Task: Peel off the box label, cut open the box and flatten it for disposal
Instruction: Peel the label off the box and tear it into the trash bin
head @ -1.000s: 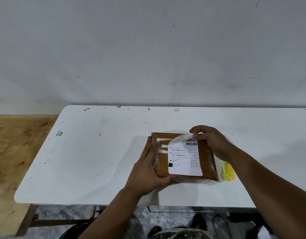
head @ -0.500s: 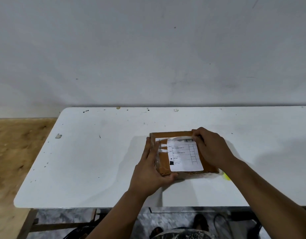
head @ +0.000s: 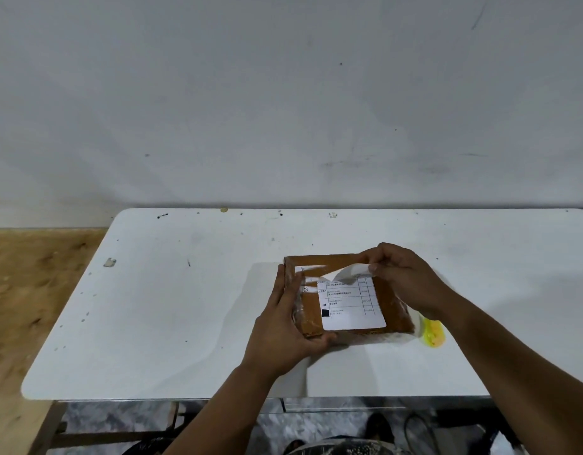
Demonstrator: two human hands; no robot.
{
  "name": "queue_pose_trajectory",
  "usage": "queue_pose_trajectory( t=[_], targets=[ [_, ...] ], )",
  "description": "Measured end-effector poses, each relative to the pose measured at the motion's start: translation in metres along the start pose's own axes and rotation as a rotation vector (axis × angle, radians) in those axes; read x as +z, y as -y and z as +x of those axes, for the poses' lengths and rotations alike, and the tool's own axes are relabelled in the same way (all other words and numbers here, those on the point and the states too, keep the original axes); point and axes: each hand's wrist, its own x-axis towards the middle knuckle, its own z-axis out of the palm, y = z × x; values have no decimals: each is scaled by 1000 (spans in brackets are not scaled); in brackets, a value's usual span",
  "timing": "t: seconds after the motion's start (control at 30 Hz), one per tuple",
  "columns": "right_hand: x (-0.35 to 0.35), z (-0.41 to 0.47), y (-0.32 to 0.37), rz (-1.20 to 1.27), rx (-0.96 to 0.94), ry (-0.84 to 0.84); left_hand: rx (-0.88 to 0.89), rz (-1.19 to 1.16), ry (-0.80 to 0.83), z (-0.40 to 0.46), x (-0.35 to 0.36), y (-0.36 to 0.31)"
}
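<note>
A flat brown cardboard box (head: pixel 393 307) lies on the white table (head: pixel 172 316), wrapped in clear tape. A white printed label (head: pixel 349 307) covers most of its top. The label's far right corner is curled up and back, pinched between the thumb and fingers of my right hand (head: pixel 405 274). My left hand (head: pixel 283 326) presses flat against the box's left side, thumb hooked under the near left corner. A strip of white label residue shows at the box's far left.
A yellow object (head: pixel 433 334), partly hidden behind the box's right end, lies on the table. A small scrap (head: pixel 109 262) sits near the table's left edge. The wall stands right behind the table. Wooden floor lies to the left.
My right hand had pressed down on the label's far edge; now it has lifted that corner again and curled it toward me. My left hand has stayed on the box.
</note>
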Motion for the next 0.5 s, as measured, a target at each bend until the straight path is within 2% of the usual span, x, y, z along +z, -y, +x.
queue_pose_trajectory(
  t=[0.17, 0.23, 0.33, 0.5],
  targets=[
    [8, -8, 3, -255, -108, -143, 12, -16, 0, 0, 0, 0],
    [15, -11, 7, -268, -138, -124, 13, -16, -1, -1, 0, 0],
    [24, -13, 17, -269, -75, -70, 2, -14, -7, -2, 1, -2],
    [28, -12, 8, -457, -99, -69, 4, 6, -18, -2, 0, -3]
  ],
)
